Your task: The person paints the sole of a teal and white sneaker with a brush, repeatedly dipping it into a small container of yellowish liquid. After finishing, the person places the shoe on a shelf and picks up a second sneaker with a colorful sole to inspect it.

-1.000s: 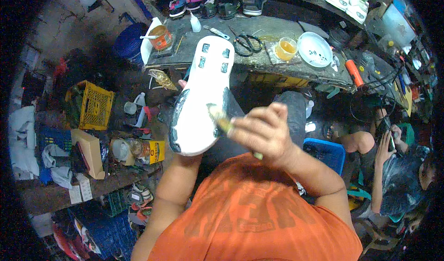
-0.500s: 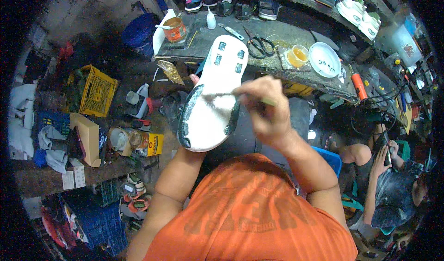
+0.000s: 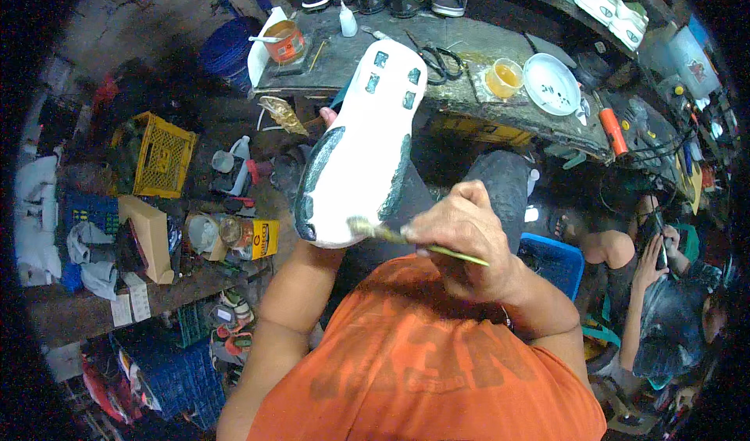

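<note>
Before the worn dark desk (image 3: pixel 461 35), the mostly hidden left hand (image 3: pixel 328 116) grips the long white, dark-patched shoe sole (image 3: pixel 359 152) from beneath; the right hand (image 3: pixel 467 236), fingers just beside it, pinches a slim yellow-green brush (image 3: pixel 384 232).

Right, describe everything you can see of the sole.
The sole is white, with dark, textured patches: four small blocks at the far, narrower end and longer strips along both sides of the wider near end. It looks like foam or rubber. It is held above the lap, patterned face toward the camera, far end angled rightward. The left hand, mostly hidden, supports it; the brush seems to touch its near end.
</note>
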